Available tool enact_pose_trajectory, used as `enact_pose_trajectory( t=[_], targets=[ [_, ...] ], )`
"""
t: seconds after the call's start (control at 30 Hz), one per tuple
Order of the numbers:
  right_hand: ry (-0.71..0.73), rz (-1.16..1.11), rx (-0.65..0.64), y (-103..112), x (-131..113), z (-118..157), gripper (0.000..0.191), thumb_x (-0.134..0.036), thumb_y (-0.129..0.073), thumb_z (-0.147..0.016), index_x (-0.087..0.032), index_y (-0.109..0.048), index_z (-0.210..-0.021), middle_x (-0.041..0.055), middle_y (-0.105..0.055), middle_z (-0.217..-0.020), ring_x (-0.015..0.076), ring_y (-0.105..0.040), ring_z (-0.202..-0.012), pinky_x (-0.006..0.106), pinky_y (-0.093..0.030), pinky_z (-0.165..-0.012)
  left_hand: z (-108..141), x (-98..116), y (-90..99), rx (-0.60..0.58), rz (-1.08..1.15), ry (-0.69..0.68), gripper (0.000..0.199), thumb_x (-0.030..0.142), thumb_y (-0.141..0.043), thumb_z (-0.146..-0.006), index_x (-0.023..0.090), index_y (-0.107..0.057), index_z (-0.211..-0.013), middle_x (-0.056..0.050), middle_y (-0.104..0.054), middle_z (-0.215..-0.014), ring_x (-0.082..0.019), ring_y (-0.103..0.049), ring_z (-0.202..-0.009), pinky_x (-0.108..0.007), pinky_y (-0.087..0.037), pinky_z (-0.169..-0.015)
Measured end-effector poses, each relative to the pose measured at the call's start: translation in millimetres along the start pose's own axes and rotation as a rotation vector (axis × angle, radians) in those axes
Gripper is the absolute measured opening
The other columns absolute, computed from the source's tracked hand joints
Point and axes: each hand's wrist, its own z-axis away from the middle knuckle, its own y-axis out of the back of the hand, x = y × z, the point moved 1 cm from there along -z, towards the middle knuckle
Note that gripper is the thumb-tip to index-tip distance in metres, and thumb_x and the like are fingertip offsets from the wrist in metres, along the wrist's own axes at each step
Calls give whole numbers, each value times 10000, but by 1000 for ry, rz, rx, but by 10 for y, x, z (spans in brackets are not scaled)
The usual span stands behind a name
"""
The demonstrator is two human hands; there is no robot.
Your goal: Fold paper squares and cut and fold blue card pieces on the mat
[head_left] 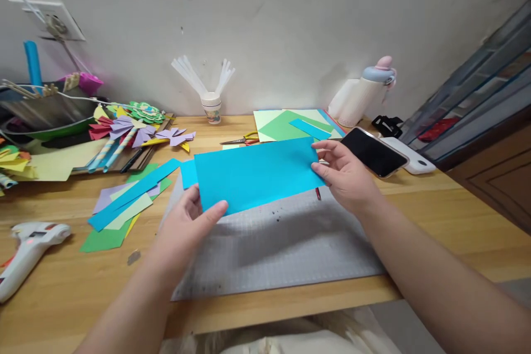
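A rectangular sheet of blue paper (257, 177) is held up between my two hands, above a grey cutting mat (282, 249). My left hand (194, 218) grips its lower left corner, thumb on the front and fingers behind. At the right edge, my right hand (342, 174) pinches the sheet between thumb and fingers. Behind the sheet, another blue piece (188, 173) shows at the left. Scissors (240, 140) with yellow and red on the handles lie beyond it, partly covered. A small dark red object (318, 193) peeks out below the sheet near my right hand.
Blue strips (136, 193) and coloured scraps lie left of the mat, near a white glue gun (33, 249). Behind stand a paper cup (212, 108) of white sticks and stacked paper (286, 124). A phone (373, 150) and a bottle (367, 94) are at right; paper flowers (133, 130) at left.
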Motion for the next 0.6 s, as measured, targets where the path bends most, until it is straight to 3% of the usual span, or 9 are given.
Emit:
enact_pose_trajectory(
  t=[0.03,0.1,0.2,0.23,0.3,0.37,0.43,0.5,0.6],
  targets=[
    [-10,-10,-3,-42,39,24,349,-263,-662,-775,-280,-532,-1098,-4,-518,-883,139,-540,-741,262,-469,-601,65,-15,-26,-65,57,26,439,470,-689,-734,225,-647,-1096,-81,-703,-1111,-296,-635,-1053,-438,-519,-887],
    [-21,-8,-26,-132,122,47,472,-270,-647,-779,-294,-454,-1209,-8,-518,-891,145,-562,-745,296,-496,-654,152,-27,-38,21,38,-33,353,462,-665,-765,223,-660,-1025,-57,-716,-1081,-287,-647,-1023,-434,-513,-895],
    [84,173,53,-239,204,77,693,-268,-647,-777,-321,-287,-1366,30,-498,-1041,188,-584,-932,387,-494,-838,248,1,-2,398,-349,-380,178,373,-626,-814,248,-653,-938,-25,-718,-1056,-272,-639,-1034,-431,-474,-935],
    [157,286,93,-265,206,109,742,-271,-652,-778,-330,-245,-1395,56,-473,-1127,212,-560,-1024,424,-469,-899,284,9,-8,436,-509,-555,132,329,-631,-809,260,-647,-920,-17,-719,-1058,-270,-631,-1053,-429,-452,-956],
    [343,530,101,-313,173,232,807,-273,-665,-779,-339,-195,-1432,108,-397,-1284,268,-465,-1190,498,-395,-994,365,-8,-70,317,-791,-895,104,245,-636,-789,267,-638,-891,-17,-716,-1095,-268,-617,-1094,-420,-412,-985],
    [530,741,-2,-352,108,427,832,-255,-674,-770,-332,-195,-1446,142,-351,-1362,325,-356,-1300,559,-338,-1024,453,-75,-178,116,-1001,-1058,109,164,-591,-799,230,-636,-873,-56,-694,-1166,-271,-600,-1132,-408,-384,-993],
    [621,890,-182,-376,37,651,768,-149,-621,-760,-346,-279,-1418,133,-354,-1408,328,-336,-1332,601,-258,-1056,546,-160,-302,-30,-1107,-1048,150,96,-512,-816,176,-636,-841,-109,-691,-1165,-279,-597,-1134,-407,-372,-988],
    [586,989,-449,-385,-15,843,727,-78,-593,-711,-300,-401,-1376,136,-392,-1442,335,-337,-1350,633,-160,-1084,642,-225,-413,-125,-1111,-998,201,66,-456,-820,151,-638,-819,-124,-716,-1079,-272,-629,-1061,-412,-377,-974],
    [447,948,-727,-363,-59,971,587,-83,-584,-731,-224,-531,-1298,127,-529,-1376,297,-477,-1263,574,-239,-1093,718,-223,-505,-260,-1003,-870,204,71,-454,-809,164,-634,-798,-89,-731,-918,-240,-658,-898,-421,-400,-943]
  ],
)
